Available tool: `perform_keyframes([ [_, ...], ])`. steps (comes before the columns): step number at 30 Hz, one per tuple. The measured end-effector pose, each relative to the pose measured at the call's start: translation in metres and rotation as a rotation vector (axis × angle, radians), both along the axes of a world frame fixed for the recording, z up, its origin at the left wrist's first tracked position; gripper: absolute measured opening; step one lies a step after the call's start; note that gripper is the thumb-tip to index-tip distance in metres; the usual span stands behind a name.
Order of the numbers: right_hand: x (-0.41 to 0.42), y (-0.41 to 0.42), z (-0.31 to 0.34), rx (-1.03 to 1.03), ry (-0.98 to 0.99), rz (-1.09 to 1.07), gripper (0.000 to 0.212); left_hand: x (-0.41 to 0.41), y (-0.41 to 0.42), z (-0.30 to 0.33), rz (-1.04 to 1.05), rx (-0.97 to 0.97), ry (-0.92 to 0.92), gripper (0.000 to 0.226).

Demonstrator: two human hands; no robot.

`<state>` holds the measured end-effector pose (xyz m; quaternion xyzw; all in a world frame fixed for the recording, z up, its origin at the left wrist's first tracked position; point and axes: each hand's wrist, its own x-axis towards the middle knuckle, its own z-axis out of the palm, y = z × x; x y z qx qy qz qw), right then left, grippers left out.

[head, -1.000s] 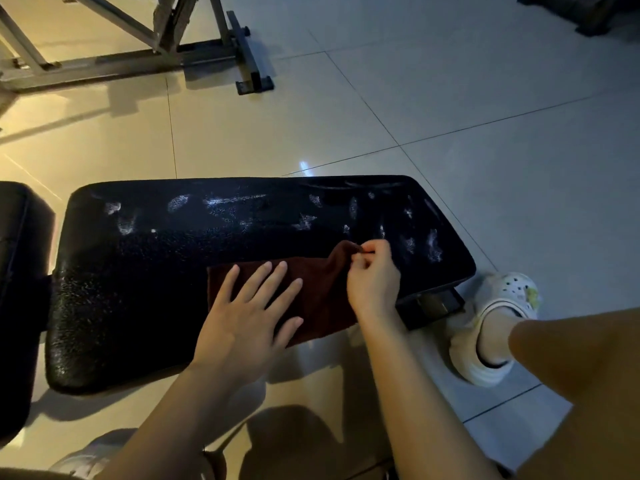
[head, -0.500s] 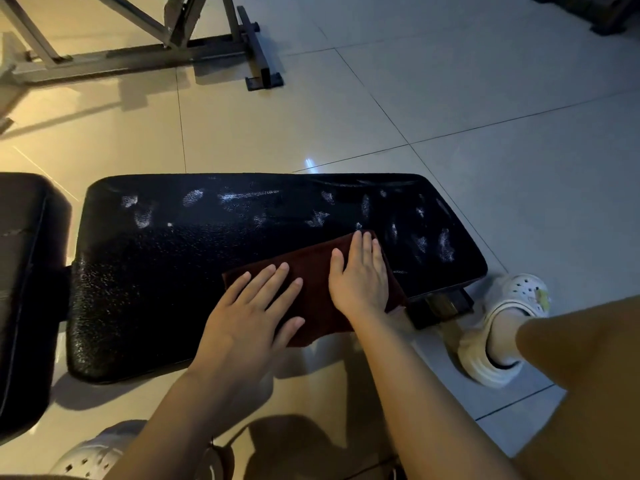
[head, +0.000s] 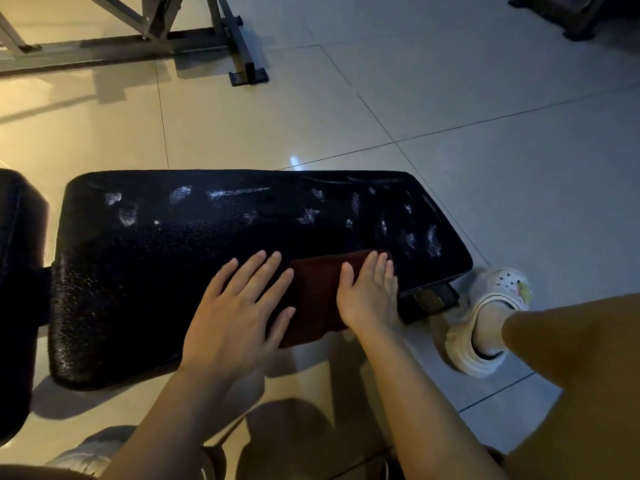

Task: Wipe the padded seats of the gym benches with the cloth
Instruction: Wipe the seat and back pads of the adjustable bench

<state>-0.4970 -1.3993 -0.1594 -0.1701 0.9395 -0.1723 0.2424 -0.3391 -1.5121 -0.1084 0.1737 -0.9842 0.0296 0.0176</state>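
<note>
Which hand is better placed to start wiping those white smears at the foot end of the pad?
Right, probably. The right hand lies flat on the cloth, nearest the white smears on the bench pad. The left hand covers only the cloth's left edge, farther from them.

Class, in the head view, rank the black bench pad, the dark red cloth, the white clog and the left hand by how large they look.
1. Black bench pad.
2. Left hand.
3. Dark red cloth, partly covered, and white clog: too similar to rank.
</note>
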Motion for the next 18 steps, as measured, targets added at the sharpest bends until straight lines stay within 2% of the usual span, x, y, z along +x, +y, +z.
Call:
perform_keyframes([
  [4, -0.047, -0.005, -0.005, 0.083, -0.015, -0.069, 0.067, 0.001, 0.0, -0.002, -0.024, -0.003, 0.039, 0.055],
  [8, -0.024, -0.008, 0.001, 0.055, 0.001, -0.087, 0.065, -0.001, 0.003, -0.004, 0.037, -0.015, 0.051, 0.058],
  [12, 0.032, -0.025, 0.015, -0.123, -0.017, 0.143, 0.062, -0.002, 0.004, -0.005, 0.044, -0.067, 0.073, 0.057],
  [15, 0.027, -0.023, 0.014, -0.176, -0.03, 0.223, 0.062, -0.002, 0.003, -0.005, 0.05, -0.081, 0.068, 0.056],
  [18, -0.001, -0.003, 0.002, -0.093, -0.02, 0.073, 0.066, -0.004, 0.004, -0.005, 0.075, -0.08, 0.069, 0.057],
])
